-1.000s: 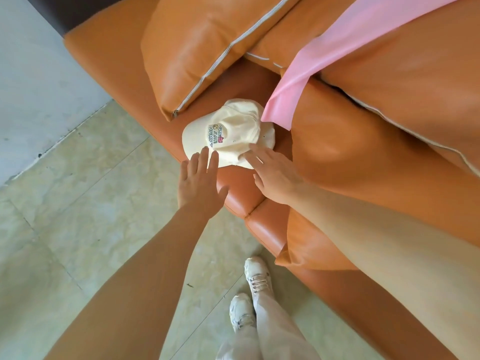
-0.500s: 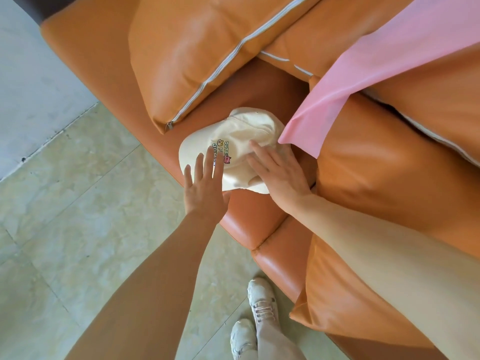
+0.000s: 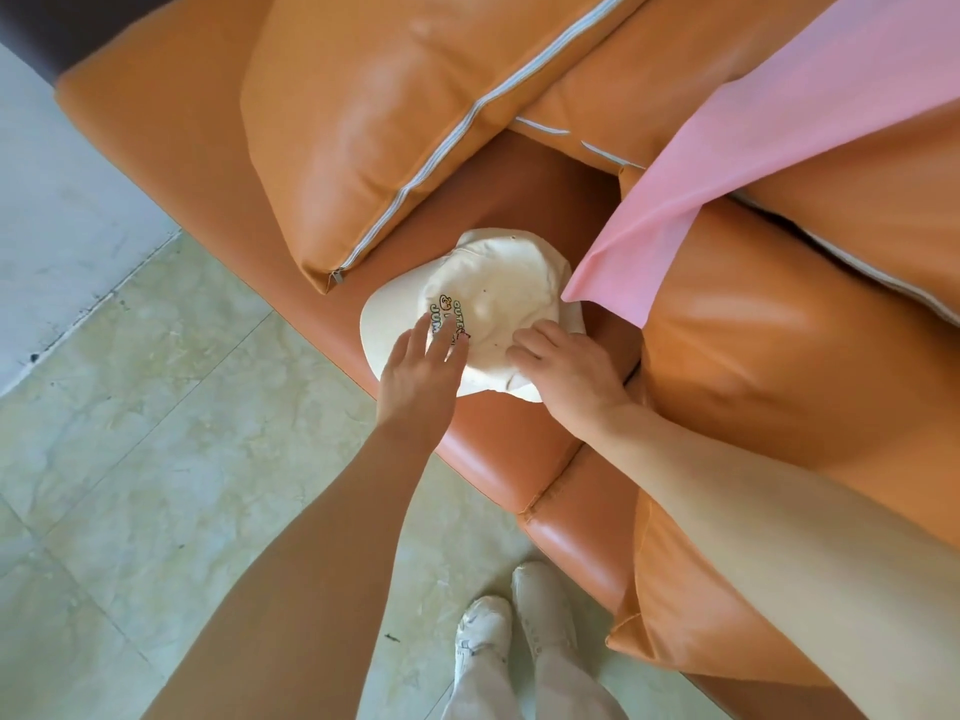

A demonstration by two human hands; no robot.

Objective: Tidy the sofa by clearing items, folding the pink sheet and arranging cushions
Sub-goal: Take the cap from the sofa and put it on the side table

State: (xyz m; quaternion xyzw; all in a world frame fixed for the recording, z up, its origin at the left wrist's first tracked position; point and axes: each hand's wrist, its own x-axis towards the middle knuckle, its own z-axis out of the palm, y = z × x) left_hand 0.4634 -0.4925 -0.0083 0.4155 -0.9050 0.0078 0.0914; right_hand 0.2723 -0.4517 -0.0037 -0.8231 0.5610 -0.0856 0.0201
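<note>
White shoes (image 3: 511, 634) stand on the tiled floor (image 3: 156, 459) beside the orange sofa (image 3: 498, 459). On its seat edge lies a cream cap (image 3: 493, 293): the left hand (image 3: 421, 374) rests flat and spread on it, the right hand (image 3: 569, 374) curls loosely against its crown. Beyond, a pink sheet (image 3: 753, 148) drapes over the cushions (image 3: 395, 116), one corner touching the cap.

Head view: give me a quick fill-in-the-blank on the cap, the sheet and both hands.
1. The cream cap lies on the ___ sofa.
2. Touching the cap's printed lettering is the ___ hand; the other hand is at its edge.
3. The ___ sheet drapes over a cushion.

Missing: orange; left; pink
</note>
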